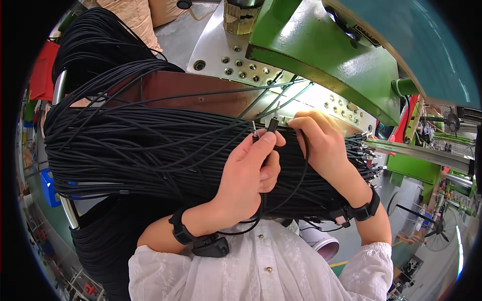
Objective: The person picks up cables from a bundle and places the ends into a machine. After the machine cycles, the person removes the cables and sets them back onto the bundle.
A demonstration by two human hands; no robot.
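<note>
My left hand [251,168] is closed around black cables, their small connector ends [272,124] poking up past the thumb and finger. Just to its right, my right hand [322,140] is curled with the fingertips pinched near those ends. A black cable [304,173] loops down from beside the right fingers; what exactly they pinch is hidden. Under both hands lies a thick bundle of black cables [150,145], with metal-tipped ends [369,158] at the right. A few loose cables [226,92] run across to the lit spot at the machine.
A green machine [326,55] overhangs a metal plate with holes [216,55] ahead. A brown-red board [186,95] stands behind the bundle. Metal rails [69,213] hold the cables at left. A white bucket [321,243] stands below right, and a fan [439,231] is farther right.
</note>
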